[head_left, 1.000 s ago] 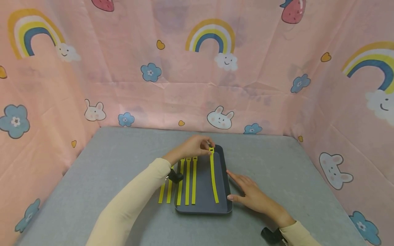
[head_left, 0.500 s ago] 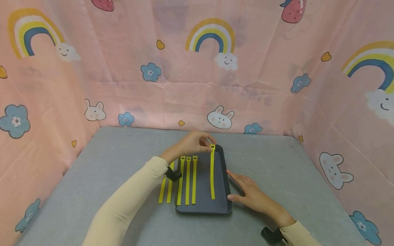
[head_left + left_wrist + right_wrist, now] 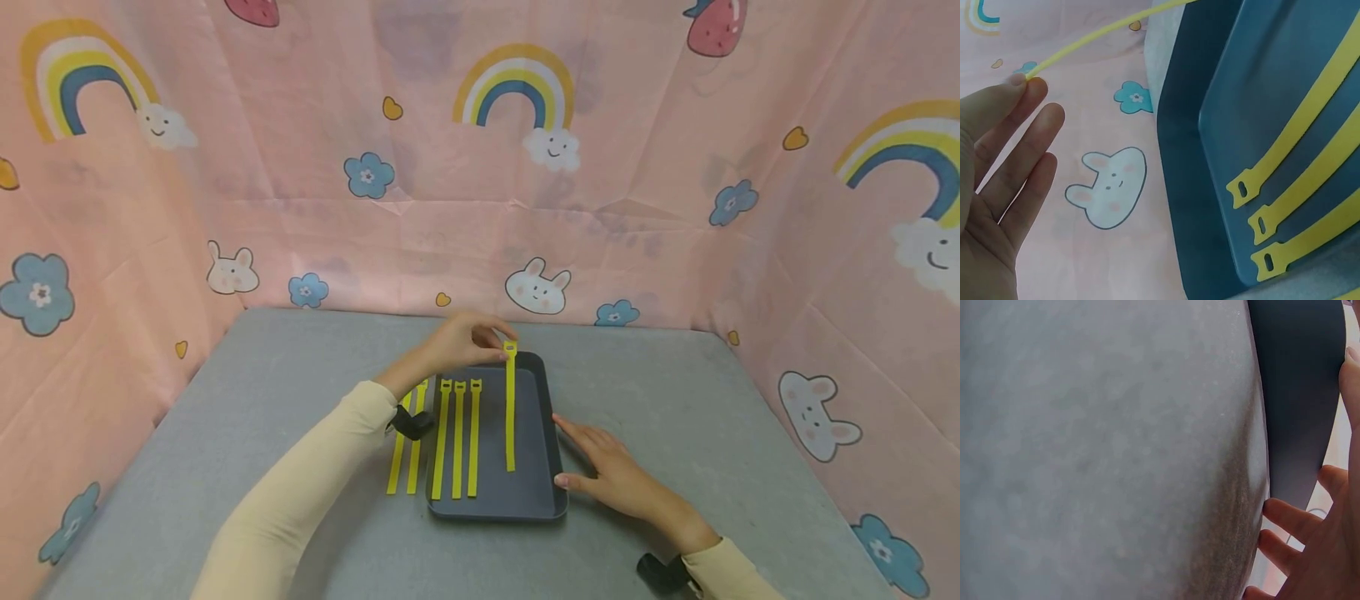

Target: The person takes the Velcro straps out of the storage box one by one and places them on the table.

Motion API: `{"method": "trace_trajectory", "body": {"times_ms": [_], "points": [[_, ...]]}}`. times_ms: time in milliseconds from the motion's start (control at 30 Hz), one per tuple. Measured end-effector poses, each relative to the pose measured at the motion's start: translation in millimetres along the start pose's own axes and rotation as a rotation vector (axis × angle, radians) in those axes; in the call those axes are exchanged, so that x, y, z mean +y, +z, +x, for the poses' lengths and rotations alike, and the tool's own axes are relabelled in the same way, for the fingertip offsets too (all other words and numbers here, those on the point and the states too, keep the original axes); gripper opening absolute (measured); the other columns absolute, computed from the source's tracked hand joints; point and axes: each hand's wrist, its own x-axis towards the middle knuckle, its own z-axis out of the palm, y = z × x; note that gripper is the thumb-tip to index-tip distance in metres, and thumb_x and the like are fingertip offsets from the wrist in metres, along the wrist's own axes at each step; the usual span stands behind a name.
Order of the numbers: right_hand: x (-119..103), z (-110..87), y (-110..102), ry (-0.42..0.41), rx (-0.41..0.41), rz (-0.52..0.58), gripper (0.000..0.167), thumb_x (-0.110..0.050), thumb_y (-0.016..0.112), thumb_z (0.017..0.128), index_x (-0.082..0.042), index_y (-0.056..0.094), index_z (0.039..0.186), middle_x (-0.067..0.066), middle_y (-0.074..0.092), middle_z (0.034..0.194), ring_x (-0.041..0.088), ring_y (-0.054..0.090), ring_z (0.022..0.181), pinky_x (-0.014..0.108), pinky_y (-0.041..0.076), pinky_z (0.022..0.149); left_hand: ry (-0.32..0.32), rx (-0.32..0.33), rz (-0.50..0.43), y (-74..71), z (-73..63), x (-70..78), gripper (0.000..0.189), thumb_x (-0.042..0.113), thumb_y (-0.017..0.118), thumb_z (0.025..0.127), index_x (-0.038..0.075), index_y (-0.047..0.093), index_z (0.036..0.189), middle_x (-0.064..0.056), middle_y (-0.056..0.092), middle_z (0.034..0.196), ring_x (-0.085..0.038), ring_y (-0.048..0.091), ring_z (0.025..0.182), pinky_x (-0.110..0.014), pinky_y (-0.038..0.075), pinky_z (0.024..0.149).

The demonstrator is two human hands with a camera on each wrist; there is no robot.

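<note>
Held slotted strap (image 3: 511, 408) has risen.

Three straps (image 3: 458, 442) in the tray (image 3: 498, 500), two straps (image 3: 414, 467) left of it on the table (image 3: 300, 400)

We see yellow straps (image 3: 474, 439); a dark blue-grey tray (image 3: 528, 493); a grey bench (image 3: 637, 383); pink cloth (image 3: 637, 108) patterned with rainbows (image 3: 513, 71).

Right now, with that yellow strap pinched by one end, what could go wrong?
The held strap is pinched only at its slotted end by fingers of the left hand, so it might slip or swing crooked. If it drifts left, it could nudge or overlap the three straps lying in the tray. The right hand touches the tray's side; a push could perhaps slide it into the two straps lying outside.
</note>
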Motion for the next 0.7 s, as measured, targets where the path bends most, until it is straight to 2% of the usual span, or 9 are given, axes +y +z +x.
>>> {"method": "trace_trajectory", "body": {"times_ms": [100, 233, 467, 533, 700], "points": [[0, 0.2, 0, 0.001, 0.002, -0.005, 0.084, -0.059, 0.063, 0.089, -0.034, 0.022, 0.158, 0.012, 0.043, 0.155, 0.044, 0.039, 0.141, 0.071, 0.028, 0.106, 0.004, 0.030, -0.057, -4.9, -4.6, 0.3, 0.028, 0.014, 0.075, 0.088, 0.015, 0.072, 0.116, -0.005, 0.077, 0.094, -0.009, 0.072, 0.083, -0.027, 0.058, 0.087], [0, 0.1, 1, -0.010, 0.010, -0.015, 0.084, -0.059, 0.063, 0.089, -0.033, 0.022, 0.158, 0.012, 0.043, 0.155, 0.044, 0.039, 0.141, 0.071, 0.029, 0.107, -0.025, 0.066, -0.131, -15.3, -11.9, 3.5, 0.028, 0.013, 0.075, 0.088, 0.014, 0.071, 0.116, -0.008, 0.077, 0.094, -0.013, 0.073, 0.085, -0.031, 0.058, 0.089], [1, -0.4, 1, -0.014, 0.011, -0.015, 0.084, -0.060, 0.062, 0.089, -0.034, 0.021, 0.158, 0.011, 0.042, 0.156, 0.044, 0.039, 0.141, 0.071, 0.028, 0.107, -0.028, 0.165, -0.187, -37.4, -26.7, 7.1, 0.031, 0.012, 0.076, 0.087, 0.009, 0.070, 0.117, -0.011, 0.076, 0.093, -0.014, 0.073, 0.083, -0.033, 0.060, 0.083], [1, -0.5, 1, -0.018, 0.014, -0.016, 0.084, -0.060, 0.062, 0.089, -0.033, 0.021, 0.158, 0.011, 0.042, 0.156, 0.044, 0.039, 0.141, 0.071, 0.028, 0.107, -0.030, 0.194, -0.204, -43.6, -32.6, 7.8, 0.033, 0.011, 0.076, 0.087, 0.007, 0.069, 0.118, -0.010, 0.076, 0.092, -0.014, 0.073, 0.082, -0.033, 0.060, 0.080], [1, -0.6, 1, -0.031, 0.025, -0.017, 0.084, -0.057, 0.063, 0.089, -0.031, 0.023, 0.158, 0.011, 0.043, 0.155, 0.044, 0.040, 0.140, 0.070, 0.029, 0.106, -0.042, 0.249, -0.223, -58.9, -49.2, 10.2, 0.034, 0.012, 0.075, 0.087, 0.007, 0.068, 0.120, 0.002, 0.075, 0.090, -0.011, 0.071, 0.083, -0.029, 0.058, 0.077]]}}
